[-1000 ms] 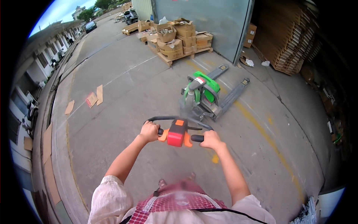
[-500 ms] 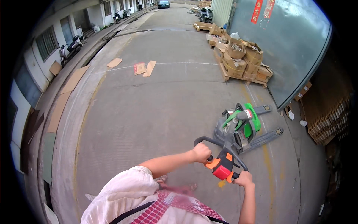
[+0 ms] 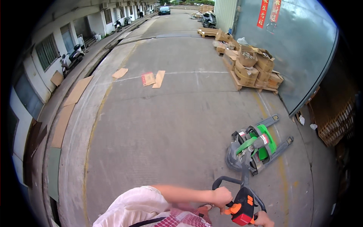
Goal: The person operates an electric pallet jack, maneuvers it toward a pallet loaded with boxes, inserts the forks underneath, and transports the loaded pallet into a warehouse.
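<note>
A green and grey electric pallet jack (image 3: pixel 255 145) stands on the concrete at the lower right, its two forks (image 3: pixel 278 151) pointing away to the upper right. From its base a tiller rises toward me, ending in a looped black handle with an orange, black and red control head (image 3: pixel 244 206). My left hand (image 3: pixel 221 197) is closed around the handle's left grip beside the orange control. Low in the picture, my right hand (image 3: pixel 263 219) wraps the right grip, partly cut off by the edge. Nothing lies on the forks.
Opened cardboard boxes (image 3: pixel 247 72) stand stacked on a wooden pallet (image 3: pixel 238 84) by the large metal door (image 3: pixel 291 49). Flat cardboard (image 3: pixel 154 78) lies on the ground ahead. A drain channel (image 3: pixel 96 62) and parked scooter (image 3: pixel 72 58) line the left; a car (image 3: pixel 164 10) is far off.
The handle, both hands and the pallet jack have shifted down and right in the picture. The boxes and ground cardboard also sit lower and farther right. Both hands keep their grip.
</note>
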The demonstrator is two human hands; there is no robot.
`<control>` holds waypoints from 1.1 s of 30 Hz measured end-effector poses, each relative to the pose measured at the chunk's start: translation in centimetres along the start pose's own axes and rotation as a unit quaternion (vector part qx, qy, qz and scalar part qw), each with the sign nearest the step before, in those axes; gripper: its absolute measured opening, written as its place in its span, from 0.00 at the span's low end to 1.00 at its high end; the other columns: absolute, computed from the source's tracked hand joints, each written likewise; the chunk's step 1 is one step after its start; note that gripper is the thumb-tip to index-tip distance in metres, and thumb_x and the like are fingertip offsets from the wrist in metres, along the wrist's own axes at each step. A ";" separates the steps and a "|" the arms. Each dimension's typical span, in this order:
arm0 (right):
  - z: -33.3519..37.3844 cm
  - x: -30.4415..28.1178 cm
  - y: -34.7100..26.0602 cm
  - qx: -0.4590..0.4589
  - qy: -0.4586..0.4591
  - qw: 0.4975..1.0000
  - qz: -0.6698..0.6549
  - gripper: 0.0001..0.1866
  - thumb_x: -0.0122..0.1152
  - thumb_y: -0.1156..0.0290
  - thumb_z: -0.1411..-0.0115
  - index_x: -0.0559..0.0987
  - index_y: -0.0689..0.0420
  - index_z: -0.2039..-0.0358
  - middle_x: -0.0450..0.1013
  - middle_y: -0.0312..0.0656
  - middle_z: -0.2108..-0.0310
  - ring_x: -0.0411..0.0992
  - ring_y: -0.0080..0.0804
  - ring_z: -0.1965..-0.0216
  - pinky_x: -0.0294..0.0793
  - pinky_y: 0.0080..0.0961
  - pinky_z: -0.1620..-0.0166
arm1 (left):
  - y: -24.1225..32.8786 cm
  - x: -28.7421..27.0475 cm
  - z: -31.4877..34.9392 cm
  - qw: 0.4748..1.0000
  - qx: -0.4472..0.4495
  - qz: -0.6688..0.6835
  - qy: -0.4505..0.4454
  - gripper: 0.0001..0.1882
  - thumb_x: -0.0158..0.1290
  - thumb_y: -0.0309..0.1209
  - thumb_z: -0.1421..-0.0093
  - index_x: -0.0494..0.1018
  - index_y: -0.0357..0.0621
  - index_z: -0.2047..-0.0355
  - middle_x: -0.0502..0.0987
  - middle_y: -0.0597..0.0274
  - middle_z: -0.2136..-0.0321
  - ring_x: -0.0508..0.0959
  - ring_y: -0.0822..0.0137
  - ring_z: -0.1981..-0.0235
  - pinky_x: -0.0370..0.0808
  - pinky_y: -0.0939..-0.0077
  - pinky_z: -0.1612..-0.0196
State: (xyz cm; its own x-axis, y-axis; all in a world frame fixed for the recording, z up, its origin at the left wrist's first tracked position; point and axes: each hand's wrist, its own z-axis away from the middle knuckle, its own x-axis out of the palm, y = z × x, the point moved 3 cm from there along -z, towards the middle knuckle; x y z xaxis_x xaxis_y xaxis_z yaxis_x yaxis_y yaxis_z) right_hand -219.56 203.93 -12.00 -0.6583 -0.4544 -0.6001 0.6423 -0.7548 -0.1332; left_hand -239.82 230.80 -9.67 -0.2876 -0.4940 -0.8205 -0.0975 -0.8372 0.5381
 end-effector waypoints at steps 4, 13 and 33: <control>2.7 4.6 0.8 -0.053 0.042 0.996 0.059 0.29 0.72 0.43 0.66 0.87 0.54 0.70 0.80 0.49 0.75 0.79 0.48 0.68 0.79 0.33 0.58 | 2.0 1.2 3.2 0.999 0.038 0.019 -0.022 0.33 0.71 0.57 0.65 0.78 0.39 0.74 0.80 0.54 0.80 0.82 0.51 0.74 0.78 0.59 0.70; 11.7 5.0 -2.5 -0.051 0.010 0.997 0.061 0.31 0.75 0.47 0.72 0.87 0.52 0.66 0.80 0.49 0.73 0.79 0.47 0.69 0.77 0.36 0.62 | 8.5 1.7 8.0 0.994 0.024 0.085 -0.061 0.38 0.66 0.64 0.60 0.77 0.36 0.70 0.79 0.49 0.78 0.81 0.46 0.72 0.77 0.56 0.67; 13.5 12.3 -3.5 -0.077 0.212 0.973 0.038 0.16 0.58 0.66 0.69 0.84 0.53 0.76 0.76 0.50 0.79 0.75 0.52 0.73 0.75 0.42 0.68 | 10.7 9.0 9.2 0.997 -0.055 -0.045 -0.030 0.23 0.54 0.54 0.44 0.79 0.45 0.66 0.81 0.48 0.76 0.83 0.48 0.73 0.78 0.55 0.67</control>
State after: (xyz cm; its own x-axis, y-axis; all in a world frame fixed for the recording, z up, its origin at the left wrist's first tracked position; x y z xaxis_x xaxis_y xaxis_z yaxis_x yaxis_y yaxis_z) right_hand -235.21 194.56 -8.28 -0.4062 -0.2453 -0.8802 0.7554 -0.6321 -0.1725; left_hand -252.19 219.51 -9.53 -0.3393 -0.4040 -0.8495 -0.0220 -0.8994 0.4366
